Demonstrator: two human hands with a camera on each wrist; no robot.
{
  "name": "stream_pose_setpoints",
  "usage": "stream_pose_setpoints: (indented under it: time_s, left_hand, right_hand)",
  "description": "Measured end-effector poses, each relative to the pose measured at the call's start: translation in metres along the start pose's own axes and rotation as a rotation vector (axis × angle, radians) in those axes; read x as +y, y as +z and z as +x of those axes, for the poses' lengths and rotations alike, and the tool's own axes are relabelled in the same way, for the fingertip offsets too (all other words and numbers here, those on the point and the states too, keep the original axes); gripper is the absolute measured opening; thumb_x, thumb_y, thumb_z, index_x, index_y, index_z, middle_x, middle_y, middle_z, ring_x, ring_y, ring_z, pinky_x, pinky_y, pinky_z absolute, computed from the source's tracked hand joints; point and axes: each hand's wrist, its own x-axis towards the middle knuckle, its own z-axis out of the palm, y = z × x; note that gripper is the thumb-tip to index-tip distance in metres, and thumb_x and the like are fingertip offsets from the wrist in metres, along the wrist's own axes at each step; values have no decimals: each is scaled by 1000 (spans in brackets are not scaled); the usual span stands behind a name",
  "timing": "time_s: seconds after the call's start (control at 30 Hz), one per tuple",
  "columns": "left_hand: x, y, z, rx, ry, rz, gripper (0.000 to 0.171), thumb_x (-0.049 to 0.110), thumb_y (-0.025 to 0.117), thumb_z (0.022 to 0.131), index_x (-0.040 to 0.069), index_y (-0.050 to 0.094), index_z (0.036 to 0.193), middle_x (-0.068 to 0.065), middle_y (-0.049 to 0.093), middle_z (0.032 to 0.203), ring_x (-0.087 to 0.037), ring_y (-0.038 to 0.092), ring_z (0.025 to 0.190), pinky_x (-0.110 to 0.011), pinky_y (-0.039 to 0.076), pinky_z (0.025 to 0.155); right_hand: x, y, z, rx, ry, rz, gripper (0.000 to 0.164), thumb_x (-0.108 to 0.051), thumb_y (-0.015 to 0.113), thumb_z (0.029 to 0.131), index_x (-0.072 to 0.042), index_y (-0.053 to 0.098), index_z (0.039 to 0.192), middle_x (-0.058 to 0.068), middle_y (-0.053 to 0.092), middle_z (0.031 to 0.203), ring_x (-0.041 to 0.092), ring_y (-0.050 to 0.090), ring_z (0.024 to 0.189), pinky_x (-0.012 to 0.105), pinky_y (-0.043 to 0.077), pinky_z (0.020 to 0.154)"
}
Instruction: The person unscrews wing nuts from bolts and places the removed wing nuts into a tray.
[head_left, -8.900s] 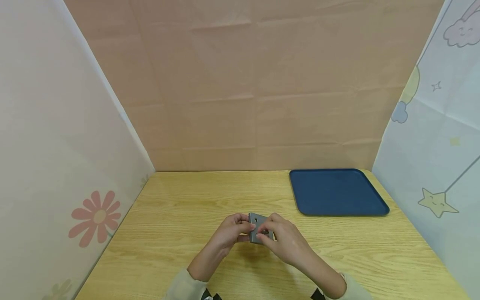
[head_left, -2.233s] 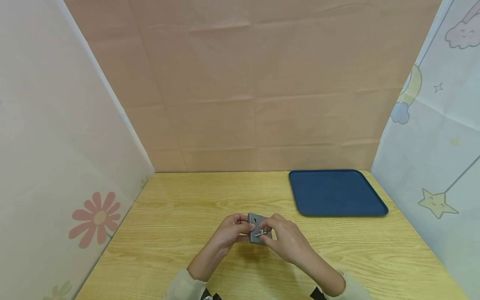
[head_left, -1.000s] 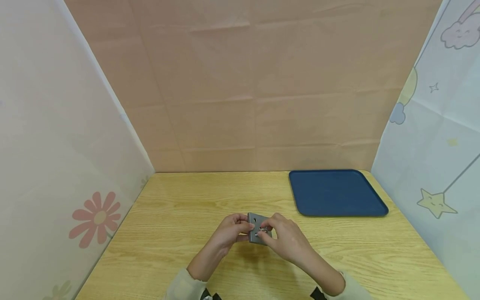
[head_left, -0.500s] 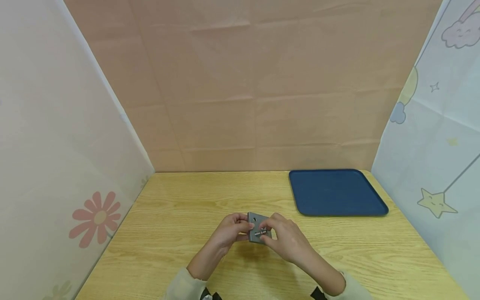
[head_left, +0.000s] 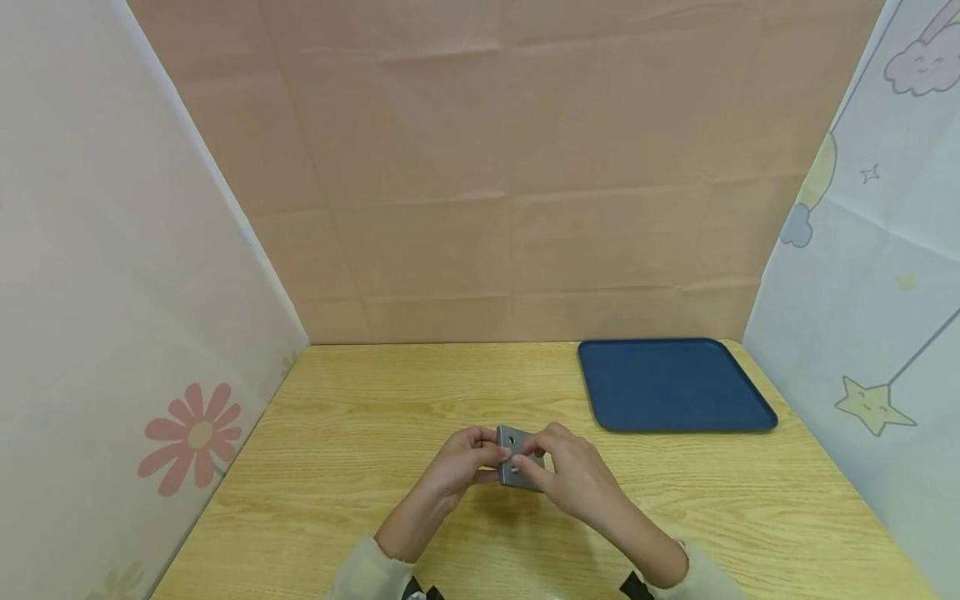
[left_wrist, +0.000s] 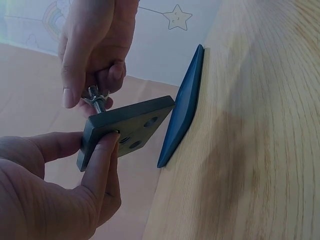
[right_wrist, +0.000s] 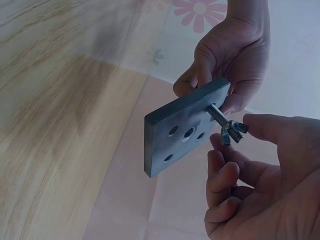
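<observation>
My left hand (head_left: 459, 468) grips the left edge of a square grey metal plate (right_wrist: 182, 148), thumb on one face and fingers behind. The plate has several round holes and is held tilted above the table. A threaded bolt (right_wrist: 217, 114) passes through it near the edge by my left hand. On the bolt's outer part sits a wing nut (right_wrist: 228, 129), standing off from the plate. My right hand (head_left: 576, 477) pinches the wings between thumb and curled index finger. In the head view those fingers mostly hide the nut. Left fingertips press by the bolt's other end in the left wrist view.
A blue tray (head_left: 671, 387) lies at the back right of the wooden table (head_left: 360, 417). Brown paper (head_left: 487, 208) stands behind the table, and pale patterned panels flank it on both sides.
My right fingers have repeatedly shifted around the wing nut; half a second ago the bolt showed between them, now they cover it. My left hand and the plate have hardly moved.
</observation>
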Motion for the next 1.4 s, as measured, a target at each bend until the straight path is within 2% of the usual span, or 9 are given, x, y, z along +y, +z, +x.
stream_pose_setpoints:
  time_s: [0.13,0.47,0.7,0.93,1.13,1.23,1.4]
  left_hand:
    - [-1,0,0,8,-2,-2,32,8,68,94,-10,57,118,-14,62,105,-18,67,88,-33,61,79]
    - [-2,-2,0,20,-2,-3,34,8,68,94,-10,57,120,-14,63,105,-17,68,89,-34,61,80]
    - [-2,-2,0,22,-2,-1,33,8,68,94,-10,57,119,-14,63,105,-17,68,89,-34,61,80]
    - [-2,-2,0,26,0,2,32,8,69,94,-10,57,119,-12,63,104,-17,68,88,-33,61,79]
    - [-2,-3,0,27,5,1,32,8,69,94,-10,58,119,-11,62,103,-17,67,88,-33,61,79]
    - [-2,-3,-1,21,6,-3,33,8,68,94,-10,57,120,-12,62,103,-17,67,89,-33,61,80]
    - [-2,-4,-1,16,6,-7,32,8,68,95,-10,57,120,-12,62,104,-17,67,88,-33,61,79]
  right_hand:
    - [1,1,-1,-12,-9,-11,13,-33,75,93,-20,75,93,-9,59,88,7,53,73,21,42,59]
    - [-1,0,-4,-27,2,-42,13,-30,78,90,-19,74,96,-9,58,88,4,46,68,21,39,57]
    - [-2,0,-3,-37,-2,-49,17,-28,80,88,-15,74,97,-4,59,89,6,42,64,22,36,55]
    - [-3,-1,-2,-68,5,-54,19,-22,81,86,-19,73,103,-5,58,90,8,41,64,23,35,56]
    - [-3,-2,-3,-56,-41,-51,19,-18,83,84,-22,72,99,-7,57,90,8,42,65,23,35,57]
    - [-3,-1,-4,-48,-67,-35,17,-19,83,84,-24,72,97,-8,57,90,7,45,67,22,37,58]
    - [-4,-1,-3,-34,-66,-7,12,-29,78,90,-23,73,98,-8,60,92,5,49,70,21,39,59]
